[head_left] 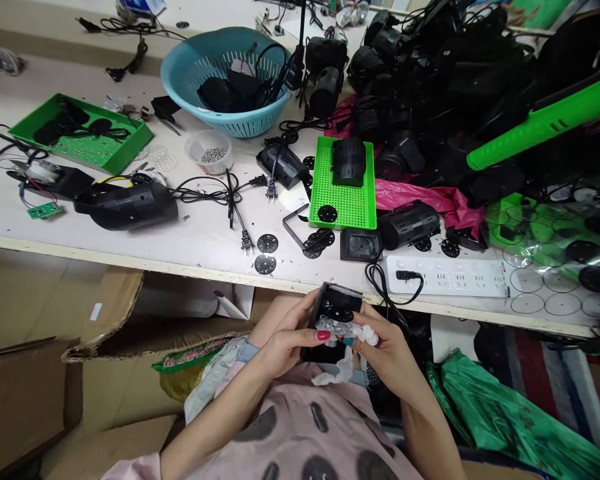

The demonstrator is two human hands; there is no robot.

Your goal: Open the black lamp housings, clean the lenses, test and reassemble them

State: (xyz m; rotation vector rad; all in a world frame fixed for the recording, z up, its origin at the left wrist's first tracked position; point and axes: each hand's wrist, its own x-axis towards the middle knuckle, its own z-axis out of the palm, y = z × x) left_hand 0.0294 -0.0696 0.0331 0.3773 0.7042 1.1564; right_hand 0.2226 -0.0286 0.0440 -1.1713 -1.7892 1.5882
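Note:
In my lap, just below the table's front edge, a small black plastic housing [336, 298] is held between both hands. My left hand [287, 337] is closed around its left side, with the thumb pressing on its near edge. My right hand [387, 343] grips the right side, its thumb against a piece of crumpled white material [367, 333] that looks like tissue or thin plastic. More of this white material [343, 370] hangs down below the housing. A clear, shiny part [334, 325] shows between the thumbs. The housing's underside is hidden.
On the table [215, 250] stand a blue basket [180, 87], a green perforated tray [320, 180], a green bin [125, 150] and a cup of screws [213, 150]. A white power strip [445, 277] lies at the front edge. Black devices [430, 80] are heaped behind.

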